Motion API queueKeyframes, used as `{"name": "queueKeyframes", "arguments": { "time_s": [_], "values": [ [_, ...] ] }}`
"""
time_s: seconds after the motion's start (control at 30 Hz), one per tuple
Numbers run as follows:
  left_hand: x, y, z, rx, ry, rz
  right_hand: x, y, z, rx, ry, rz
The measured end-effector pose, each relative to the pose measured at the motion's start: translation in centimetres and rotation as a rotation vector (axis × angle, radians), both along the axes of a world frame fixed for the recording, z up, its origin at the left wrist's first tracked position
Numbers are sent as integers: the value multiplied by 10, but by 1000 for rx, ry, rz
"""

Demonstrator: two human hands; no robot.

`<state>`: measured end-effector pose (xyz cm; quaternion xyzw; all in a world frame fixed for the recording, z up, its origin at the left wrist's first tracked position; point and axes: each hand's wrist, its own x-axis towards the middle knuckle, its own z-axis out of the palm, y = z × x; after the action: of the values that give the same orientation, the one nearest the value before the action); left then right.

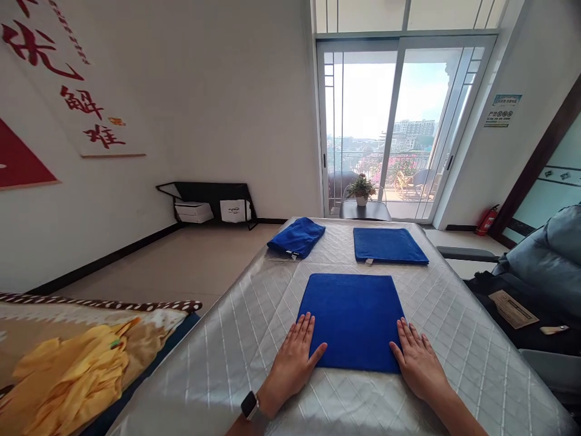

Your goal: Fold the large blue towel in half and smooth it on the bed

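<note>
A bright room with a glass balcony door (363, 121) holds a bed under a quilted silver cover (227, 339), and the work lies on that slick surface. A folded blue towel (354, 318) sits flat between the two hands. The left hand (295, 357) is spread flat with its fingers over the towel's near left corner. The right hand (420, 360) is also flat, its thumb side touching the near right edge and the rest resting on the cover. Neither hand holds anything; both palms are open and face down.

The main risk, as I judge it, is sliding. The cover looks smooth, so uneven pressure from one palm could skew the square or push a ridge into the layers. Because the right hand barely overlaps the cloth, that side could lift or creep.

Beyond the fingertips lie a second flat towel (389, 245) and a loosely bundled towel (297, 237), well apart from the hands. A strong forward shove could drive the near one toward them.
</note>
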<state>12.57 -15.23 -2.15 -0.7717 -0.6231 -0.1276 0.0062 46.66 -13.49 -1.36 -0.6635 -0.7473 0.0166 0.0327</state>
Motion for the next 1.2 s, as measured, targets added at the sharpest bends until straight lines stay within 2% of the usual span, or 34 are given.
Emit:
{"name": "queueKeyframes", "arguments": {
  "time_s": [0.17, 0.27, 0.37, 0.5, 0.6, 0.77, 0.87, 1.03, 1.13, 1.2],
  "values": [
    [-2, 0, -5, 9, -22, 9, 10, -14, -1, -16, -38, 33],
    [-3, 0, -5, 9, -35, 8, 14, -10, 9, -76, -101, 63],
    [-2, 0, -4, 4, -45, 5, 10, 14, 27, -82, -116, 75],
    [0, -1, 1, 0, -33, 19, -6, 62, 44, -35, -66, 41],
    [0, -4, 3, 1, -17, 29, -13, 89, 38, -3, -46, 12],
    [0, -5, 14, -70, 18, 49, -7, 107, 6, 22, -13, -34],
    [28, 9, 28, -86, 15, -60, -4, 110, -2, 13, -17, -38],
    [131, 64, 45, -38, -37, -365, -4, 105, 1, 21, -46, -6],
    [184, 98, 44, -34, -81, -418, -2, 102, 2, 13, -61, 27],
    [200, 115, 40, -35, -104, -398, -1, 102, 2, 12, -61, 15]
  ]
}}
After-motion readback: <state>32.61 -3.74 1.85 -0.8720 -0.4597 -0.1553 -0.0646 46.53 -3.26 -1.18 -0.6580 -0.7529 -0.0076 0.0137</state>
